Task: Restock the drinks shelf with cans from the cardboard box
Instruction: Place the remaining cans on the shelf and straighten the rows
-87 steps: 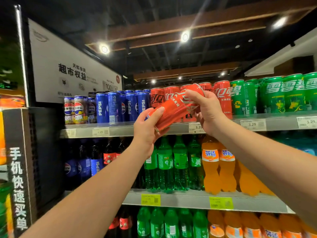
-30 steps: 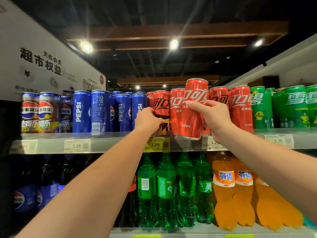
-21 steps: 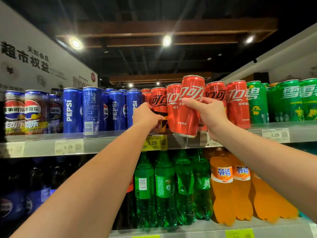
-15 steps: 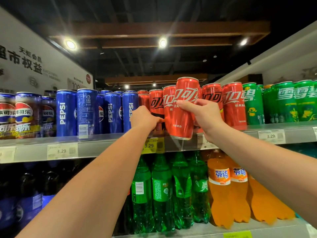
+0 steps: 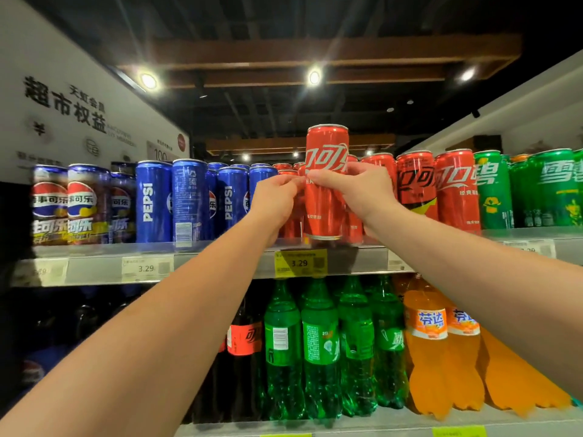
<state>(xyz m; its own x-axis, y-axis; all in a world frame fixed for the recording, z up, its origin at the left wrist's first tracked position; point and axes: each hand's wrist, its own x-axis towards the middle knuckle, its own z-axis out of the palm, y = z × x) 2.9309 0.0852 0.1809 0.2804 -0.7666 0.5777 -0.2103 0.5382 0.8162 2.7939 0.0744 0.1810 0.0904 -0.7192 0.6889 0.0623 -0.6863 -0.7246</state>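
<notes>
Head view: right hand wraps its fingers round the upright red can, left hand pinches its left side, at the shelf front edge.

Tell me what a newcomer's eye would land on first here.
First the red can at centre, held upright between the left hand and right hand at the front edge of the upper shelf. Next come the colour bands of stock: blue cans to its left, green cans far right, and green bottles and orange bottles below.
</notes>
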